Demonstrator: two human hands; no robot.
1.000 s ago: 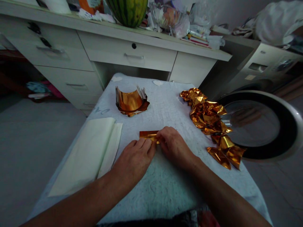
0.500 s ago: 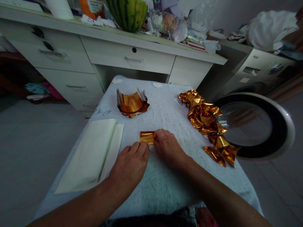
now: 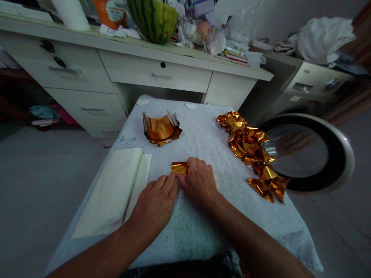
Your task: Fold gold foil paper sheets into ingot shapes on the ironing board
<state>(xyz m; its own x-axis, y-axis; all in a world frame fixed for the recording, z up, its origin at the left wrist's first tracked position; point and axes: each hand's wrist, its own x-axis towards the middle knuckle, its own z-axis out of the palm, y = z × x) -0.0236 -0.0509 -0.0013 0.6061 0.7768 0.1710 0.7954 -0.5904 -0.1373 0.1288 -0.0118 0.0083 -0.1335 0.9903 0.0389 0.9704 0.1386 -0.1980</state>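
Observation:
A small folded piece of gold foil paper (image 3: 179,168) lies on the cloth-covered table in front of me. My right hand (image 3: 199,180) covers its right end, fingers curled over it and thumb at the near edge. At the near left corner my left hand (image 3: 159,199) presses its fingertips down, the fingers held together. Part of the foil is hidden under both hands. Beyond it stands a curved stack of gold foil sheets (image 3: 160,128). To the right runs a row of folded gold foil pieces (image 3: 249,143).
Folded cream paper (image 3: 108,193) lies left of my hands on the blue cloth (image 3: 199,127). Behind the table is a white drawer desk (image 3: 130,71) holding a cut watermelon (image 3: 153,19) and bags. An open washing machine door (image 3: 304,152) stands close on the right.
My right thumb has come to the near edge of the foil, beside the left fingertips. The left hand has shifted slightly left and lies flatter. The view has tilted slightly.

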